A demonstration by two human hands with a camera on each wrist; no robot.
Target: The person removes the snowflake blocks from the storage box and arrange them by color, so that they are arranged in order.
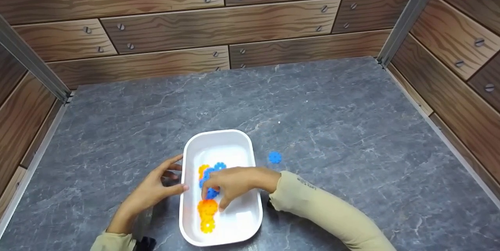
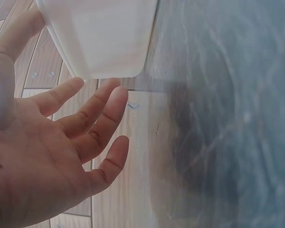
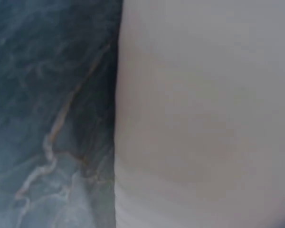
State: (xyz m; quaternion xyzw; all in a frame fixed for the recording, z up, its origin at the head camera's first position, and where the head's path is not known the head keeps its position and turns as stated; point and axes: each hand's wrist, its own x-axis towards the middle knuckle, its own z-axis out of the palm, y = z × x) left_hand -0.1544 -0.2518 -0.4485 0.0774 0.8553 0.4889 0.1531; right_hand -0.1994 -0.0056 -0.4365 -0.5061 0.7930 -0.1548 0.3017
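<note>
A white plastic tray (image 1: 254,219) holds several flower-shaped plastic discs. Orange discs (image 1: 207,207) form a cluster toward its near end, with a yellow-orange disc (image 1: 207,226) nearest. Blue discs (image 1: 211,193) lie farther in, partly hidden by my right hand (image 1: 234,182), which reaches down inside the tray. Its thumb and fingers are spread apart above the discs, fingertips close to the orange ones. Against the tray's left side, my left hand (image 1: 152,188) has its thumb and forefinger at the rim. In the left wrist view the left hand's fingers (image 2: 92,135) are loosely bent beside the tray.
A single blue disc (image 1: 275,157) lies on the grey marbled table (image 1: 332,126), right of the tray. Wood-patterned panels (image 1: 218,24) enclose the table at the back and sides. The tray's pale outer wall (image 3: 204,114) fills most of the right wrist view.
</note>
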